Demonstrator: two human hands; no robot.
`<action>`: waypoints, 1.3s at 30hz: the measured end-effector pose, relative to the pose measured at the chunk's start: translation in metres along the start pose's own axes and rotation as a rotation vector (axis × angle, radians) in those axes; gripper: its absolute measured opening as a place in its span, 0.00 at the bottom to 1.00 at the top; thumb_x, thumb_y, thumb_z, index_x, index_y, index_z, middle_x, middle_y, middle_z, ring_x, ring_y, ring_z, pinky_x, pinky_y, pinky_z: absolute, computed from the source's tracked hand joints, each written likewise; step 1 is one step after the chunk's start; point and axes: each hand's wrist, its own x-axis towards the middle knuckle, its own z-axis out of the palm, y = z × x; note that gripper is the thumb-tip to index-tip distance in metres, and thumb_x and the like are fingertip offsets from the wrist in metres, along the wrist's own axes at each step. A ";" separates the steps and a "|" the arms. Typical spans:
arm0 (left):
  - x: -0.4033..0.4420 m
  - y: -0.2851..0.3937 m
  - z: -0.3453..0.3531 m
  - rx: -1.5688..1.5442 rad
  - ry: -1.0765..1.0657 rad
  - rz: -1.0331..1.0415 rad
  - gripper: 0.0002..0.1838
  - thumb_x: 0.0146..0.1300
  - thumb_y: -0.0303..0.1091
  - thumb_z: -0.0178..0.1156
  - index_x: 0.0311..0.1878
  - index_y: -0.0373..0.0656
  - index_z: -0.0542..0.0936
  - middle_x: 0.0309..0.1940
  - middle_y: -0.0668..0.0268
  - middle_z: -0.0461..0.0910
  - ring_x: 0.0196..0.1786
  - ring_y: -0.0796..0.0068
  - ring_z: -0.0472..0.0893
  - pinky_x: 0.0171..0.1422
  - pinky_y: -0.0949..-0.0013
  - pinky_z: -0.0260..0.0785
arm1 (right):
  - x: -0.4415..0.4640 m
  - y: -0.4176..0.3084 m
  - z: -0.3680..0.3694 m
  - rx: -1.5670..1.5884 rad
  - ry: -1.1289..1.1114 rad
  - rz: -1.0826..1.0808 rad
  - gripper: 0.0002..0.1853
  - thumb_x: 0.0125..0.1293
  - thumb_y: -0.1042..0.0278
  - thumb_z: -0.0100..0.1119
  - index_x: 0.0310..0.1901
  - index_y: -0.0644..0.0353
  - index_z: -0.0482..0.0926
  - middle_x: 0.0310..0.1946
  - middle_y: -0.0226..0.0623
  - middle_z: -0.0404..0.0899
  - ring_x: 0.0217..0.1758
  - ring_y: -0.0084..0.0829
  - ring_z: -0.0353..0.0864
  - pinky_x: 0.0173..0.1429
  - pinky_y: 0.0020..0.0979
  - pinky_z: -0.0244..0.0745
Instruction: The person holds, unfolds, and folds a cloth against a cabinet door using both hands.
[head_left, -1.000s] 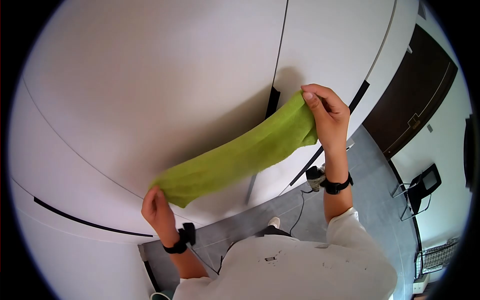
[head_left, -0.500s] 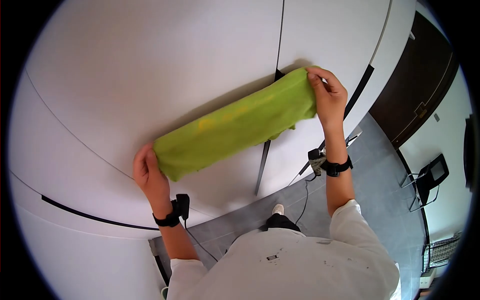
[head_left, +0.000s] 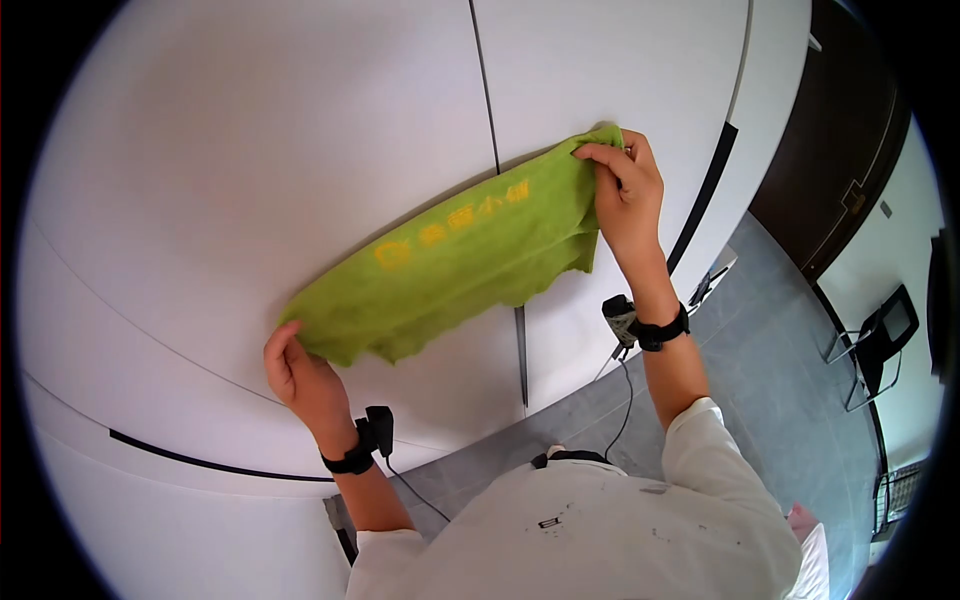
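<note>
A green cloth [head_left: 450, 265] with yellow lettering along its upper part is stretched between my two hands, in front of a white cabinet [head_left: 300, 130]. Its lower edge hangs wavy and uneven. My left hand [head_left: 303, 378] pinches the lower left corner, thumb and fingers closed on it. At the upper right corner, my right hand [head_left: 628, 190] grips the cloth, with a little of it bunched by the fingers. The cloth slants upward from left to right. Whether it touches the cabinet doors, I cannot tell.
Black handle strips [head_left: 705, 195] run along the cabinet doors. Cables trail from black wrist straps [head_left: 662, 330] on both arms. On the right are grey floor tiles [head_left: 775, 350], a dark door [head_left: 830, 140] and a black chair [head_left: 882, 345].
The lettering has come plainly into view as the cloth turned towards me. My right hand has shifted left in view, and the cloth's top edge now bows more.
</note>
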 end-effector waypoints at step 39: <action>0.004 -0.006 0.005 0.400 0.201 0.046 0.11 0.67 0.30 0.56 0.49 0.36 0.78 0.42 0.66 0.79 0.42 0.81 0.76 0.48 0.77 0.68 | -0.016 0.024 -0.002 0.308 0.080 0.422 0.10 0.66 0.70 0.58 0.46 0.63 0.80 0.41 0.31 0.81 0.41 0.18 0.76 0.47 0.20 0.71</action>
